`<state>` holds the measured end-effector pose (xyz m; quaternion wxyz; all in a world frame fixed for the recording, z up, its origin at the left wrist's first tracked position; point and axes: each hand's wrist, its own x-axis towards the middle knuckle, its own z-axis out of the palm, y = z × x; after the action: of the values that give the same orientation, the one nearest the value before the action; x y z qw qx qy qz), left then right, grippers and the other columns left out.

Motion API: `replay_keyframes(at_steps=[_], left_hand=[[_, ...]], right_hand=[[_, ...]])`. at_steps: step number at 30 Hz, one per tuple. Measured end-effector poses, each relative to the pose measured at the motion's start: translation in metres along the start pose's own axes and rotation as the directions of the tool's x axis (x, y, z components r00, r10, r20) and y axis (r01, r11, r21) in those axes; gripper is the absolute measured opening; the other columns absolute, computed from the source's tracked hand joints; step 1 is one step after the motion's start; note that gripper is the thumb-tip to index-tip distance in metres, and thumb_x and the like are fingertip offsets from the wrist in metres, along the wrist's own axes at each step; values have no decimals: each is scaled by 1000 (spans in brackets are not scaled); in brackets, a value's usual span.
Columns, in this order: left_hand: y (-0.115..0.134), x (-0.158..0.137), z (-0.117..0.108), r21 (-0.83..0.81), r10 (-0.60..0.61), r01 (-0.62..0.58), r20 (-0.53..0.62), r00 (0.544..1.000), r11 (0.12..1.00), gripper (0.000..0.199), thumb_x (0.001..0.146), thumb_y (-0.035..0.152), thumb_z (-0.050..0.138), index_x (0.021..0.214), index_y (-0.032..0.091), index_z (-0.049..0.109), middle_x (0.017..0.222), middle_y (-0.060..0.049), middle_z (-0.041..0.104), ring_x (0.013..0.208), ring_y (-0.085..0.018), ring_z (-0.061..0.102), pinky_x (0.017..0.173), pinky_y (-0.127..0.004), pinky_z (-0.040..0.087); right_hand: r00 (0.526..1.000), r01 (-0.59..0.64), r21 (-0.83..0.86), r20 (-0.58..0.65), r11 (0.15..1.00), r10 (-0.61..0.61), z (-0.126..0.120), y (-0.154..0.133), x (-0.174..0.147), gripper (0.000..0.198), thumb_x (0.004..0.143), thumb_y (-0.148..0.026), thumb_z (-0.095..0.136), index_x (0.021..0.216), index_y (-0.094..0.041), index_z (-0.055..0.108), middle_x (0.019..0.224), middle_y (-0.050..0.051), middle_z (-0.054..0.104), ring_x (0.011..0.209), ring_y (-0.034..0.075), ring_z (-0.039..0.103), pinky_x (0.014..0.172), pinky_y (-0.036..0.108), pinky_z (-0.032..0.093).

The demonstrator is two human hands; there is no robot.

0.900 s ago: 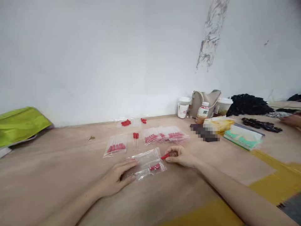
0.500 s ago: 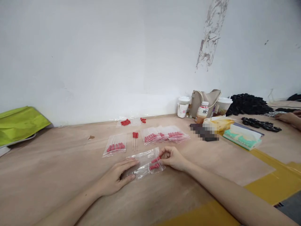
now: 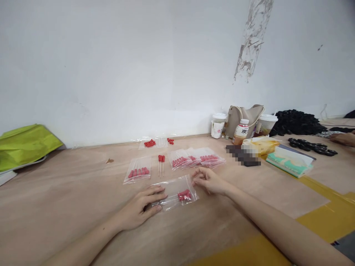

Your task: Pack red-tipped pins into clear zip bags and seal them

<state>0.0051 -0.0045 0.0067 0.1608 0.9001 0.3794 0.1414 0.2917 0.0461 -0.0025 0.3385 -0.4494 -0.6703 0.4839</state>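
My left hand lies flat, fingers spread, on the left end of a clear zip bag. Inside that bag are droppers with red rubber bulbs, the bulbs towards its right end; their exact number is hard to make out. My right hand is at the bag's right edge, fingers loosely curled, with nothing visible in them. Just beyond the bag, loose droppers with red bulbs and thin clear stems lie side by side. To their left is a filled bag of droppers.
Several filled bags overlap behind my right hand. Red bulbs lie on plastic by the wall. Cups, a bottle, a handbag and tissue packs stand right. Another person's hand is at far right.
My right hand has let go of a dropper's red bulb, which now lies inside the bag, and has drawn back slightly to the bag's edge. My left hand stays on the bag.
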Motion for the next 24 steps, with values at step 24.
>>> replay_keyframes(at_steps=[24], left_hand=[[1, -1, 4, -35, 14, -15, -35, 999, 999, 37, 86, 37, 43, 122, 30, 47, 131, -2, 42, 121, -22, 37, 100, -41, 32]], right_hand=[[982, -153, -479, -174, 864, 77, 76, -40, 173, 7, 62, -11, 57, 67, -8, 60, 52, 8, 60, 59, 17, 60, 54, 23, 43]])
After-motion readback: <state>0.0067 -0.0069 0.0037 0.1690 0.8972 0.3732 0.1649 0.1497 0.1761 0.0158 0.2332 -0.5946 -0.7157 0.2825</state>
